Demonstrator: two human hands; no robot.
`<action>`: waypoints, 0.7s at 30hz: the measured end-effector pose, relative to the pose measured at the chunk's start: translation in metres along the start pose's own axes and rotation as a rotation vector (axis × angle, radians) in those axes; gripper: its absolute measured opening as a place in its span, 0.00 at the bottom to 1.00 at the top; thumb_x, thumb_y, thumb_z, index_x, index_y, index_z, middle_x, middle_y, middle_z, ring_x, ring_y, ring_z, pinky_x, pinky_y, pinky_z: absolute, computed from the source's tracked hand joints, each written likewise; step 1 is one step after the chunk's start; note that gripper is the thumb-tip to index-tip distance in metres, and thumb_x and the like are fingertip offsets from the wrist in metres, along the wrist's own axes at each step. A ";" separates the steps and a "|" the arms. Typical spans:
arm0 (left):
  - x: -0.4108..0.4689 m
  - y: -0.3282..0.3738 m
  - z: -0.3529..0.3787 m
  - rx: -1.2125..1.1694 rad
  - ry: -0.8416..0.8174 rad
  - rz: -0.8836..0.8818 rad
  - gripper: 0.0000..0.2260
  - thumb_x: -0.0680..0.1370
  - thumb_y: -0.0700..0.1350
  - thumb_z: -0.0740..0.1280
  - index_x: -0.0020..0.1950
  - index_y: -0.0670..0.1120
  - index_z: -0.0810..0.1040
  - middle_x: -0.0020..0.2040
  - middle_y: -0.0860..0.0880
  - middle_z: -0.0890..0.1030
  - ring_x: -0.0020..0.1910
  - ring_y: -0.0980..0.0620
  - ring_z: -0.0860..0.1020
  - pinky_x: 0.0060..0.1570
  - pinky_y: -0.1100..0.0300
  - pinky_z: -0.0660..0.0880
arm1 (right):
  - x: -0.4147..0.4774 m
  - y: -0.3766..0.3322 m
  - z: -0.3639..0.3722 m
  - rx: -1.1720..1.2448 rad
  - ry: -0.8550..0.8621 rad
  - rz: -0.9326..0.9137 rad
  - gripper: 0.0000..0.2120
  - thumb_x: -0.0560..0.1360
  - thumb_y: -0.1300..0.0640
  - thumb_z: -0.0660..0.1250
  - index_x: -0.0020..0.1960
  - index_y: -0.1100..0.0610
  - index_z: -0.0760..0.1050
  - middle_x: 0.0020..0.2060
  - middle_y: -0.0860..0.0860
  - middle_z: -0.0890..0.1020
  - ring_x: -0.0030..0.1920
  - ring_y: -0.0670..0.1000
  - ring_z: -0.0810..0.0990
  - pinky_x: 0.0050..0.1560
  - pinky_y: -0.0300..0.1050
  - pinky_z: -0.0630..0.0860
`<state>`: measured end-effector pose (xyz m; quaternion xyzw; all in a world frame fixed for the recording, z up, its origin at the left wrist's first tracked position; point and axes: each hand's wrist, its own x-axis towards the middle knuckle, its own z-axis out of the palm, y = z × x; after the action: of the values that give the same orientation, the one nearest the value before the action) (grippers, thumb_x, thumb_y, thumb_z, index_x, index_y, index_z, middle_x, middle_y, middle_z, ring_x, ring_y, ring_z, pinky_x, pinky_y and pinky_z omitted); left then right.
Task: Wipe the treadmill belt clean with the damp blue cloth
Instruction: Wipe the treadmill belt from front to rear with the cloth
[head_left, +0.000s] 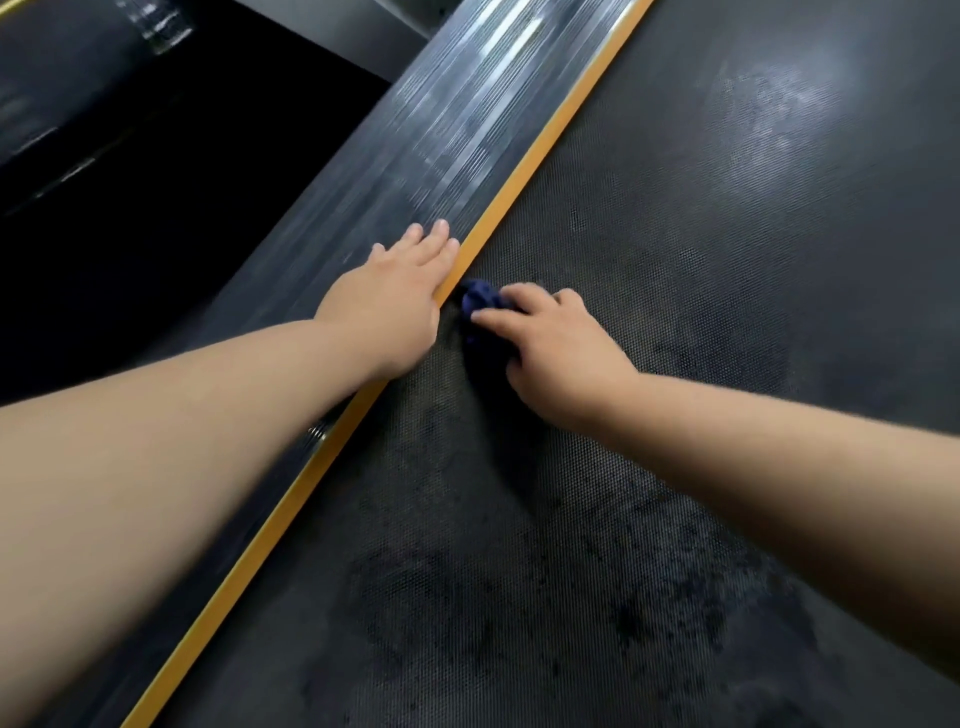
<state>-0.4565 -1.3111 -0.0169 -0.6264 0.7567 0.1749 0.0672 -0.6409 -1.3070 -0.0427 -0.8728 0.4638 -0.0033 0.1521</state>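
The dark textured treadmill belt (701, 270) fills the right and lower part of the view, with darker damp patches near the bottom. My right hand (561, 353) presses a bunched blue cloth (480, 301) onto the belt close to its left edge; most of the cloth is hidden under my fingers. My left hand (395, 301) lies flat, fingers spread, on the ribbed grey side rail (441, 130), its edge touching the orange strip (545, 140) between rail and belt.
Left of the side rail the floor (130, 208) drops away into dark shadow. A pale dusty patch (769, 104) shows on the belt at the upper right.
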 end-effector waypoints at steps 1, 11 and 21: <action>-0.001 0.000 0.001 0.001 0.010 -0.008 0.25 0.82 0.41 0.51 0.78 0.46 0.47 0.79 0.51 0.44 0.77 0.49 0.46 0.74 0.50 0.50 | 0.007 0.003 -0.003 0.014 -0.019 0.013 0.23 0.73 0.57 0.62 0.67 0.46 0.70 0.64 0.53 0.70 0.53 0.62 0.72 0.57 0.53 0.72; 0.000 0.000 -0.004 -0.017 -0.042 -0.011 0.26 0.82 0.40 0.51 0.78 0.47 0.47 0.79 0.52 0.43 0.77 0.49 0.46 0.75 0.49 0.52 | 0.036 0.019 -0.011 0.006 0.091 0.237 0.23 0.72 0.46 0.65 0.64 0.54 0.70 0.62 0.58 0.68 0.60 0.62 0.68 0.59 0.52 0.69; 0.001 -0.002 -0.002 0.001 -0.034 0.000 0.25 0.82 0.41 0.51 0.78 0.48 0.47 0.78 0.54 0.43 0.77 0.49 0.46 0.74 0.50 0.54 | 0.051 -0.010 0.001 0.198 0.160 0.330 0.13 0.74 0.52 0.63 0.57 0.52 0.76 0.54 0.56 0.73 0.53 0.62 0.74 0.53 0.49 0.71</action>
<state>-0.4543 -1.3135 -0.0159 -0.6231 0.7556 0.1852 0.0806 -0.6036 -1.3423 -0.0479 -0.7628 0.6084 -0.0932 0.1982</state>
